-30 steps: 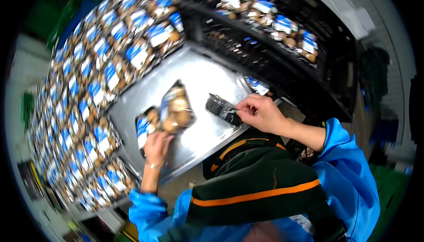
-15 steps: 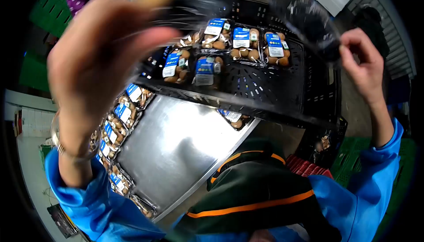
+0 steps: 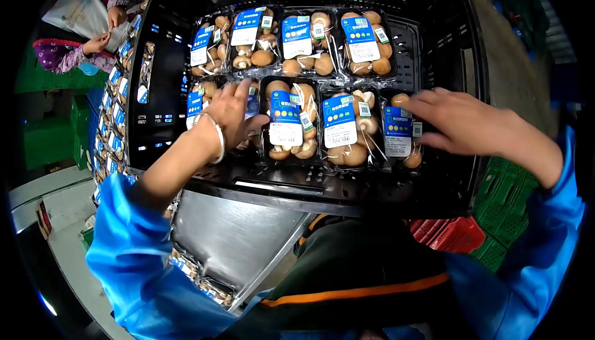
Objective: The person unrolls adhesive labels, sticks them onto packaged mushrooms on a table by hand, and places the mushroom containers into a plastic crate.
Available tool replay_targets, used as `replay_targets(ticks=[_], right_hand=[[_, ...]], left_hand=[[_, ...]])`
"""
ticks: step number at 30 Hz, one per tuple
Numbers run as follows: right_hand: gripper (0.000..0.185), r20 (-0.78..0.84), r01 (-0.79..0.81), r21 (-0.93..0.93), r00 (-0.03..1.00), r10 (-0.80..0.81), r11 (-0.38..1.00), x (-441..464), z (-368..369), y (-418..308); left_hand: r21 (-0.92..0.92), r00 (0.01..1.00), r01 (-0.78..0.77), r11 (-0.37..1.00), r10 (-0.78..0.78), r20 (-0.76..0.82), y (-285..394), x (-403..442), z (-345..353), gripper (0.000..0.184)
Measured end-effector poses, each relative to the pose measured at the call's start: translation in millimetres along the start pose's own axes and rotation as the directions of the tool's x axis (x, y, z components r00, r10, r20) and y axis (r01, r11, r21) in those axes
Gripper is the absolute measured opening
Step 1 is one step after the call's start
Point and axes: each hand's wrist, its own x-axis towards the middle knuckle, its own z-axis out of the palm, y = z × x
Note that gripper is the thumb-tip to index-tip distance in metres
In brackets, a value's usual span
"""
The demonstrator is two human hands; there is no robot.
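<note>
A black crate (image 3: 297,194) holds several film-wrapped mushroom packs with blue and white labels, lying in two rows. In the nearer row my left hand (image 3: 229,117) rests with spread fingers on a pack toward the left, partly covering it. My right hand (image 3: 455,120) touches the right side of the rightmost pack (image 3: 397,130), its fingers extended and apart. Between the hands lie two more packs, one (image 3: 286,120) beside my left hand and another (image 3: 348,129) to its right. The far row includes a pack (image 3: 365,42) at its right end.
Below the crate is a metal tray (image 3: 229,234). More mushroom packs (image 3: 114,117) are stacked along the left. Another person's hands (image 3: 105,33) hold a plastic bag (image 3: 77,5) at the upper left. A red crate (image 3: 455,234) and green crates (image 3: 505,197) stand at the lower right.
Both hands have come down into the crate from raised positions. The nearer row now holds more packs, and the crate fills more of the view.
</note>
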Motion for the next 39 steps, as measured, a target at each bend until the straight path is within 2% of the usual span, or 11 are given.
replay_targets(ticks=[3,4,5,7,9,15,20,21,23,29,39], right_hand=[[0.061,0.019,0.169,0.091,0.985,-0.171,0.981,63.7,28.9,3.3],[0.068,0.263,0.096,-0.001,0.96,-0.092,0.995,78.3,37.0,-10.4],[0.072,0.117,0.327,-0.109,0.942,-0.314,0.939,76.7,75.4,-2.5],[0.079,0.284,0.197,-0.183,0.948,-0.14,0.963,77.3,60.3,-29.5],[0.08,0.296,0.216,-0.261,0.946,-0.135,0.941,81.7,66.3,-32.5],[0.075,0.183,0.13,-0.417,0.981,-0.057,0.9,89.4,88.1,-36.5],[0.071,0.143,0.134,-0.116,0.983,-0.117,0.984,105.3,57.4,-42.5],[0.071,0.079,0.157,-0.037,0.985,-0.153,0.987,108.9,48.7,-46.1],[0.077,0.063,0.245,-0.175,0.969,-0.237,0.954,117.0,40.3,-58.7],[0.094,0.331,0.29,-0.427,0.932,-0.151,0.857,106.3,72.8,-61.9],[0.089,-0.061,0.159,-0.178,0.983,-0.172,0.971,102.0,108.4,-31.7]], left_hand=[[-0.47,0.89,0.276,0.838,-0.038,0.455,-17.4,24.7,48.6,0.051],[-0.464,0.927,0.149,0.873,0.04,0.372,-10.8,24.9,55.1,0.042],[-0.493,0.871,0.229,0.84,0.05,0.489,-17.5,28.8,69.1,0.033],[-0.619,0.87,0.281,0.733,0.078,0.487,-20.9,25.1,60.6,0.033],[-0.282,0.915,-0.064,0.957,0.169,0.365,-21.9,30.9,57.7,0.057],[0.278,0.775,-0.309,0.909,0.071,0.628,-36.0,27.0,7.5,0.07],[-0.245,0.92,-0.147,0.958,0.223,0.321,-87.9,-12.0,1.2,0.059],[-0.058,0.928,-0.005,0.998,0.026,0.371,-76.7,-11.9,-18.9,0.06],[0.307,0.954,-0.27,0.913,0.21,0.215,-85.2,-20.8,-14.6,0.065],[0.365,0.892,-0.199,0.91,0.014,0.452,-72.9,8.1,12.4,0.097],[0.156,0.913,-0.026,0.987,-0.04,0.405,-35.0,17.5,-11.6,0.054]])
